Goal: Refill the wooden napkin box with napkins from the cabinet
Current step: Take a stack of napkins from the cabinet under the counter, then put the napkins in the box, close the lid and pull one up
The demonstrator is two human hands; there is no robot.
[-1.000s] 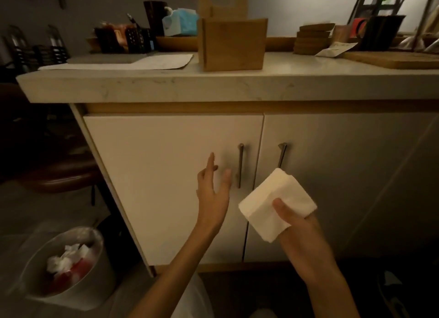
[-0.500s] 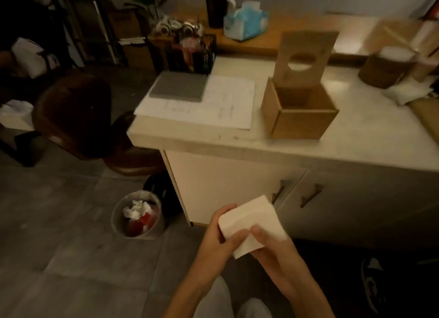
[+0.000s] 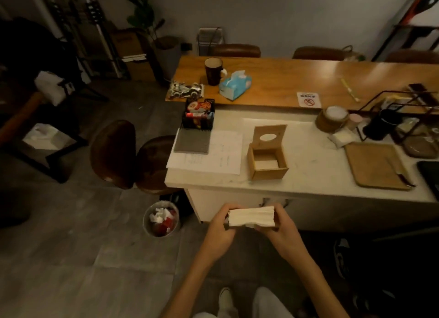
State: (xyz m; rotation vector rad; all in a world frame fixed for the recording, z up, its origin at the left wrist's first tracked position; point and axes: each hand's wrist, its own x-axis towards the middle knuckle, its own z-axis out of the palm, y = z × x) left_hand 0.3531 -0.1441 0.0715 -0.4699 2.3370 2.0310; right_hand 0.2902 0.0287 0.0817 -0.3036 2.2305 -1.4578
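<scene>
A stack of white napkins (image 3: 251, 216) is held edge-on between my left hand (image 3: 219, 227) and my right hand (image 3: 281, 227), in front of the cabinet and below the counter edge. The wooden napkin box (image 3: 268, 174) stands on the white counter (image 3: 308, 180) with its hinged lid (image 3: 269, 137) up; the lid has an oval hole. A thin layer of white napkins lies at the box's bottom. The white cabinet (image 3: 213, 203) under the counter has its doors shut, mostly hidden behind my hands.
Papers (image 3: 221, 156) and a grey pad (image 3: 192, 143) lie left of the box, a wooden tray (image 3: 375, 165) to its right. A waste bin (image 3: 161, 219) stands on the floor at the cabinet's left corner, brown stools (image 3: 114, 153) beyond. A blue tissue pack (image 3: 235, 85) sits on the wooden table.
The view has risen from cabinet-door level to above the counter. My left hand has left the door and joined my right on the napkin stack, now turned edge-on.
</scene>
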